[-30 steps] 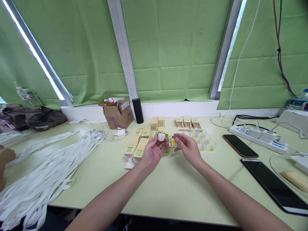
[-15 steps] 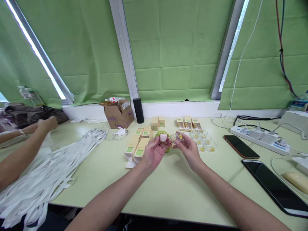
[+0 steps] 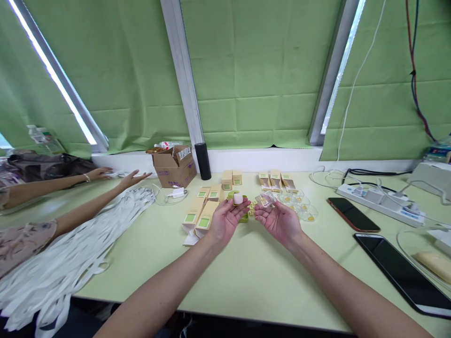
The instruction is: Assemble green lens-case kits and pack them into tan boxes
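Observation:
My left hand (image 3: 227, 220) is palm up and holds a small pinkish-white rounded block (image 3: 238, 199) between thumb and fingers; its kind is unclear. Palm up beside it, my right hand (image 3: 280, 223) holds a small clear plastic case (image 3: 266, 199) at the fingertips. Behind my left fingers lies a green object (image 3: 244, 218), mostly covered. Small yellow pieces (image 3: 252, 209) show between the hands. Several clear plastic cups with yellow bits (image 3: 299, 206) lie beyond my right hand. Open cream cardboard boxes with green squares (image 3: 197, 213) lie left of my left hand.
More cream boxes (image 3: 275, 180) stand at the back, near a brown carton (image 3: 174, 166) and a black cylinder (image 3: 202, 162). White straps (image 3: 81, 239) and a co-worker's arms (image 3: 95, 195) are at left. Phones (image 3: 354, 214) and a power strip (image 3: 380, 204) lie right.
My right hand has turned palm up with the clear case and moved slightly away from my left hand. The co-worker's hands have reached forward and right, over the straps.

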Demonstrator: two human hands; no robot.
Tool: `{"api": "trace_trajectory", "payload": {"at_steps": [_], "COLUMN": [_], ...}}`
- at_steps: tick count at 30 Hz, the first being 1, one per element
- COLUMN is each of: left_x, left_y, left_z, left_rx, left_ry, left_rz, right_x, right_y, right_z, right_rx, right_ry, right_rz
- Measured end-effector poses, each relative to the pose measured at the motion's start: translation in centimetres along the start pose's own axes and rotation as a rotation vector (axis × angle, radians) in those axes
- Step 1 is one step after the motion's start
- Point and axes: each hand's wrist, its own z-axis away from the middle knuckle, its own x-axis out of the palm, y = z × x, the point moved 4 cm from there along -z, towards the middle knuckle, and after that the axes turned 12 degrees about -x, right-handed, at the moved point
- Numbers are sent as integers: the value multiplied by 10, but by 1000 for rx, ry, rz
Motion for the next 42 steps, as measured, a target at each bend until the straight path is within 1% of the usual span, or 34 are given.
{"api": "trace_trajectory", "payload": {"at_steps": [6,9,12,17,20,23,29,36,42], "left_x": [2,2,1,2,3,4,4,1,3], "left_y": [2,3,4,4,4,4,4,2,1], "left_z": [2,2,2,4,5,5,5,4,4], "left_rx": [34,49,62,86,100,117,135,140,156], "left_ry": [-24,-20,-11,-6,-11,-16,-15,-4,19], "left_rz": [-38,-47,-58,-91,-121,-145,-201,-292,-376], "right_x": [2,4,4,8,10,10,9,11,11], "right_y": [-6,-10,-12,-13,-10,-8,-2,2,5], "right_z": [3,5,6,10,12,13,13,15,14], "right_rx": [-29,-105,-236,-487,-556,-575,-579,-602,-588], "right_ry": [15,20,30,1,-50,-84,-109,-115,-118], "right_rz": [-4,45,220,605,690,694,672,634,605]}}
